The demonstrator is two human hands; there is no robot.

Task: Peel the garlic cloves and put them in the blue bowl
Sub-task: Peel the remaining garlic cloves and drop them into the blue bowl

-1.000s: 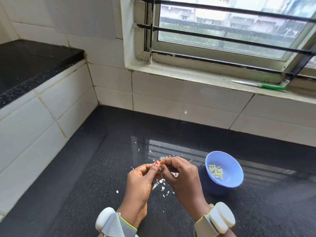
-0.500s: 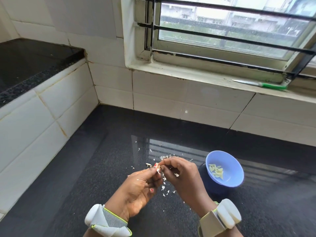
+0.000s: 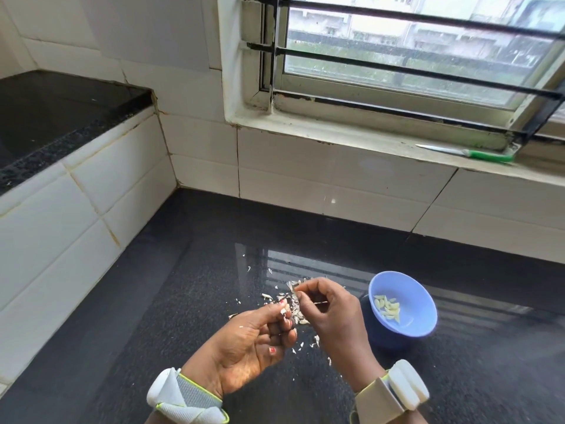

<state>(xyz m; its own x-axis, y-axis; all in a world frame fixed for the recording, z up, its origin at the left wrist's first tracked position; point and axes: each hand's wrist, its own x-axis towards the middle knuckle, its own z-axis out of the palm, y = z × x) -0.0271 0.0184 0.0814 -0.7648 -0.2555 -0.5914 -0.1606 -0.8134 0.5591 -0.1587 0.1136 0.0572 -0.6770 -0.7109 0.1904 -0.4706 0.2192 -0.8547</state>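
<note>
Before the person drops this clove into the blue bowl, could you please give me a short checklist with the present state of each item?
1. Clove fully peeled: cannot tell; the left hand and right hand hide most of it, with bits of skin showing between the fingertips.
2. Grip: ok; both hands pinch it above the counter.
3. Blue bowl upright with room: ok; it holds only a few peeled cloves.
4. Path to the bowl: ok; it stands just right of the right hand, nothing between.
5. Loose skins out of the bowl: ok; they lie on the counter.
</note>
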